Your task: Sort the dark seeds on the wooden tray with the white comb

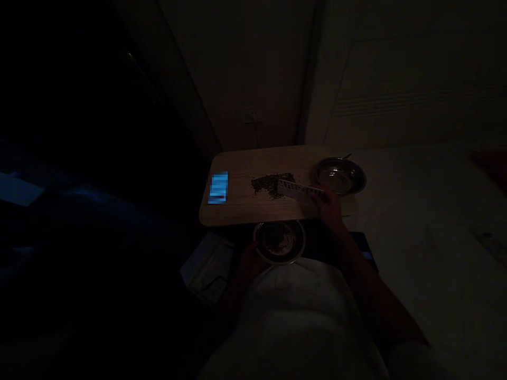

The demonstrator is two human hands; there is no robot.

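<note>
Head view — looking forward (and down).

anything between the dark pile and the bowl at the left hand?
Only the pale strip in the right hand, across the right side of the dark pile. Otherwise just tabletop, then the bowl.

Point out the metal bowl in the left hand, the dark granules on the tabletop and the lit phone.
Held metal bowl (300, 243): head view, right inner wall.
Dark granules (271, 184): head view, middle of the pile.
Lit phone (218, 187): head view, middle of the screen.
</note>
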